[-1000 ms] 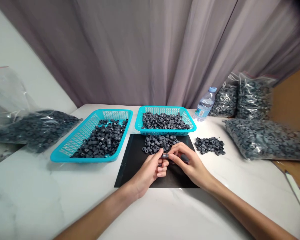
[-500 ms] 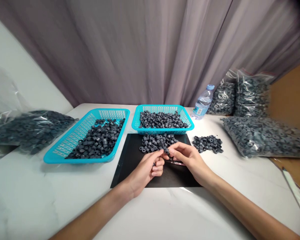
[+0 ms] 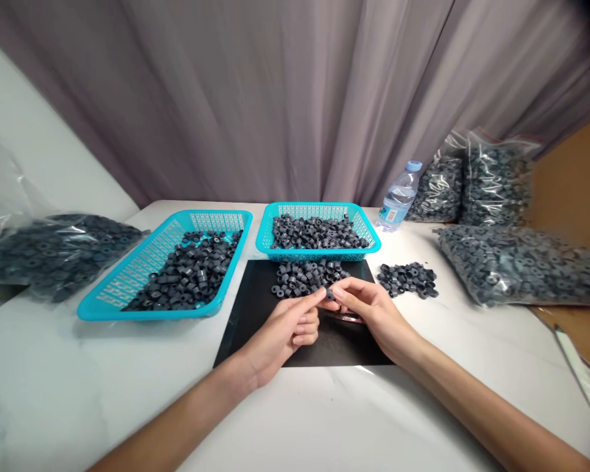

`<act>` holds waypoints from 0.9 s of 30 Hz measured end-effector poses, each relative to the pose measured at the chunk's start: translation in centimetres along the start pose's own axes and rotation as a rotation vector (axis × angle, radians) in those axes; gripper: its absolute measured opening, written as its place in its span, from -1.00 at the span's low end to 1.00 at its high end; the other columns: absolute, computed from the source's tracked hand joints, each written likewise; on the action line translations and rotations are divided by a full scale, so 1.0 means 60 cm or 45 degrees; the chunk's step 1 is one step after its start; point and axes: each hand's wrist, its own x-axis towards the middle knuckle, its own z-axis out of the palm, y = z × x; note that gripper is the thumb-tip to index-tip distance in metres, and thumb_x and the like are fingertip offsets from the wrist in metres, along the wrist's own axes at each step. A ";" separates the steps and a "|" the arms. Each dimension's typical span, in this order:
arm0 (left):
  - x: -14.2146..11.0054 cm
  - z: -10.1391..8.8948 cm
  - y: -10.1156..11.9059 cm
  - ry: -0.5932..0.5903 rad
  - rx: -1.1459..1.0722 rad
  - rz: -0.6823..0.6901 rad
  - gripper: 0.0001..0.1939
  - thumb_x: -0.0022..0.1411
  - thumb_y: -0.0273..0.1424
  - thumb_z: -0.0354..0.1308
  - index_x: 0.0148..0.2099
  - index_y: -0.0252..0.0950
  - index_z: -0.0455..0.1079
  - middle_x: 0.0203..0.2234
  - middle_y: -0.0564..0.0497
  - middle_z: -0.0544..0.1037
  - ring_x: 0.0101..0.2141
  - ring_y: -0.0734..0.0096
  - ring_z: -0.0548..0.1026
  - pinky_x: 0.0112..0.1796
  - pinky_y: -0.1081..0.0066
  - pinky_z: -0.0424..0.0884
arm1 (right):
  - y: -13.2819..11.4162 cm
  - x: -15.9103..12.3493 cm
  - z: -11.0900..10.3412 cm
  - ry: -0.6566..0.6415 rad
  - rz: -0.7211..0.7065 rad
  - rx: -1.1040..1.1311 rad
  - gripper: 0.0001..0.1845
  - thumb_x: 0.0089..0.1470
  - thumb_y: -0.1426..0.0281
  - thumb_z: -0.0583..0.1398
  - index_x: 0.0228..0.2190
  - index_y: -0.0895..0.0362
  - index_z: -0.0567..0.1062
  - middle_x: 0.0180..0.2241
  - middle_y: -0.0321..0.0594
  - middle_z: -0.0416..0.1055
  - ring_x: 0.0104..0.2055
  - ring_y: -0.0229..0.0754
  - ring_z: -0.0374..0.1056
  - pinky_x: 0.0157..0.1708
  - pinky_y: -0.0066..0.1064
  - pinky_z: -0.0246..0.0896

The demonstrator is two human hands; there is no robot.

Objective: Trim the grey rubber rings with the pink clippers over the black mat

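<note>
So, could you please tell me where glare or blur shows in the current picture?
In the head view, glare streaks the upright bags, the bag at far left looks soft, and the small grey part at the right hand shows little detail.

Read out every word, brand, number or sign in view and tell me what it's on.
No text is legible here.
Bottle: the label carries print and what looks like a barcode, too small and blurred to read.
Held piece: no marking can be made out.
</note>
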 end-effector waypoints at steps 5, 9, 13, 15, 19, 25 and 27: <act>0.001 0.000 0.001 0.011 -0.030 0.028 -0.69 0.25 -0.22 0.31 -0.30 -0.42 0.46 -0.54 0.21 -0.02 -0.55 0.61 -0.14 -0.59 0.58 -0.15 | -0.005 -0.001 -0.002 -0.007 -0.062 -0.096 -0.72 0.16 0.13 0.32 -0.32 0.11 0.61 -0.35 -0.27 0.50 -0.34 -0.25 0.32 -0.33 -0.43 0.22; 0.001 0.002 0.006 0.050 -0.029 0.060 -0.68 0.22 -0.26 0.35 -0.37 -0.36 0.33 -0.55 0.23 -0.03 -0.56 0.62 -0.14 -0.59 0.58 -0.15 | -0.009 -0.001 -0.004 -0.001 -0.119 -0.200 -0.72 0.14 0.12 0.32 -0.25 0.07 0.64 -0.21 -0.20 0.52 -0.26 -0.17 0.37 -0.36 -0.41 0.26; 0.001 0.003 0.009 0.070 -0.001 0.079 -0.71 0.23 -0.28 0.34 -0.33 -0.37 0.35 -0.55 0.24 -0.04 -0.56 0.61 -0.15 -0.59 0.59 -0.14 | -0.010 -0.002 -0.005 0.012 -0.206 -0.250 -0.74 0.11 0.16 0.36 -0.25 0.06 0.65 -0.21 -0.19 0.48 -0.25 -0.17 0.35 -0.37 -0.40 0.29; 0.000 0.003 0.010 0.072 0.006 0.081 -0.73 0.24 -0.28 0.33 -0.30 -0.38 0.38 -0.54 0.23 -0.04 -0.55 0.61 -0.15 -0.59 0.60 -0.14 | -0.011 -0.002 -0.005 0.012 -0.229 -0.262 -0.75 0.11 0.18 0.37 -0.22 0.05 0.65 -0.22 -0.20 0.47 -0.28 -0.19 0.32 -0.39 -0.41 0.29; -0.001 0.003 0.011 0.067 -0.002 0.090 -0.74 0.24 -0.29 0.33 -0.28 -0.40 0.41 -0.54 0.22 -0.02 -0.55 0.61 -0.14 -0.59 0.61 -0.12 | -0.012 -0.003 -0.006 0.001 -0.267 -0.303 -0.74 0.11 0.20 0.37 -0.17 0.03 0.64 -0.21 -0.20 0.47 -0.28 -0.19 0.32 -0.37 -0.39 0.31; 0.000 0.002 0.011 0.061 0.000 0.087 -0.72 0.23 -0.29 0.35 -0.21 -0.44 0.48 -0.53 0.21 0.02 -0.55 0.63 -0.14 -0.59 0.62 -0.12 | -0.013 -0.004 -0.006 -0.007 -0.315 -0.338 -0.77 0.11 0.22 0.37 -0.19 0.02 0.66 -0.18 -0.17 0.47 -0.27 -0.18 0.34 -0.36 -0.37 0.34; 0.001 0.001 0.011 0.052 -0.008 0.086 -0.73 0.23 -0.28 0.35 -0.23 -0.43 0.48 -0.54 0.22 0.01 -0.55 0.63 -0.15 -0.59 0.62 -0.12 | -0.015 -0.004 -0.006 0.000 -0.328 -0.337 -0.78 0.12 0.22 0.37 -0.19 0.02 0.66 -0.18 -0.17 0.46 -0.28 -0.19 0.34 -0.36 -0.37 0.35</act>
